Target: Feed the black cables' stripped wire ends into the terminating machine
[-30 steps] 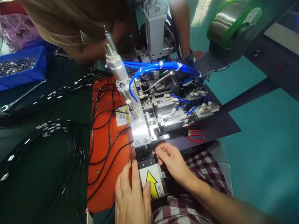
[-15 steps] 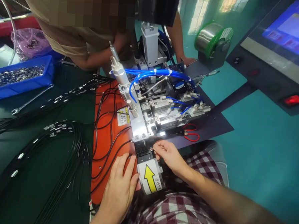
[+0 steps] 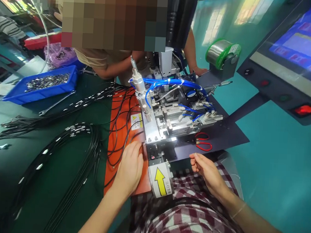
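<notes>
In the head view, I see the left hand resting on the orange board beside the machine, fingers extended; I can't tell whether they pin anything. The right hand hangs clear of the machine, fingers loosely curled, any pinched item hidden from me. Black cables cross the board and loop over the dark table. Red-handled scissors lie just beyond the right hand.

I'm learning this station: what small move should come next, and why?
Probably bring the right hand over to the black track just beyond the yellow arrow: it hangs apart from the machine, while the left hand lies over the orange board beside that track. Whether either hand holds anything is unclear.
</notes>
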Action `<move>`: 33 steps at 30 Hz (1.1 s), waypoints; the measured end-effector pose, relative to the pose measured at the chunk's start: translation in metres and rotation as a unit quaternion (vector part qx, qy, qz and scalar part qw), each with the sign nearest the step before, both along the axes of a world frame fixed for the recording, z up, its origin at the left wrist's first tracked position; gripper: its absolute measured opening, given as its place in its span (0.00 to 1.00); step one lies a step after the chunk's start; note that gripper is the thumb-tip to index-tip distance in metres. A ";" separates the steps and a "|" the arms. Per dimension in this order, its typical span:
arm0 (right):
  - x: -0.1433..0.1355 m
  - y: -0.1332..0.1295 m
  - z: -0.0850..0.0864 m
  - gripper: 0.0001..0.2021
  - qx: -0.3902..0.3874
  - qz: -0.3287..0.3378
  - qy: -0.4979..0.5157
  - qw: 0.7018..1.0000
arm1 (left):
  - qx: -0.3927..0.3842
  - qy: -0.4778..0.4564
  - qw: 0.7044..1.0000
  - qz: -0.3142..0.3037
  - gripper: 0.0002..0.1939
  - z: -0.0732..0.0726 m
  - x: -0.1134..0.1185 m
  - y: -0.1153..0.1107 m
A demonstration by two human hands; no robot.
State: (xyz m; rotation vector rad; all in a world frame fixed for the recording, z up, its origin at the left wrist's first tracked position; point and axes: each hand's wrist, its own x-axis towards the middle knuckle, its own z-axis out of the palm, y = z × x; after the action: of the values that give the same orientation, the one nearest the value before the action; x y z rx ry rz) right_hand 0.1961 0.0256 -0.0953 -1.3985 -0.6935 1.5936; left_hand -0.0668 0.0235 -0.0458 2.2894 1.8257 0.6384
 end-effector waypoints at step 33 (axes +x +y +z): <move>-0.166 -0.047 0.083 0.21 0.550 0.596 -0.330 0.483 | -0.025 0.284 0.925 0.252 0.10 0.029 -0.141 -0.182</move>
State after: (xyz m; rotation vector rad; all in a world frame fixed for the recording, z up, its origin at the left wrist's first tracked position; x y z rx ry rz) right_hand 0.0301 -0.0216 -0.0126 -0.2298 -2.9528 0.7100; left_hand -0.2082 -0.1590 -0.0164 2.1092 2.6962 -0.0594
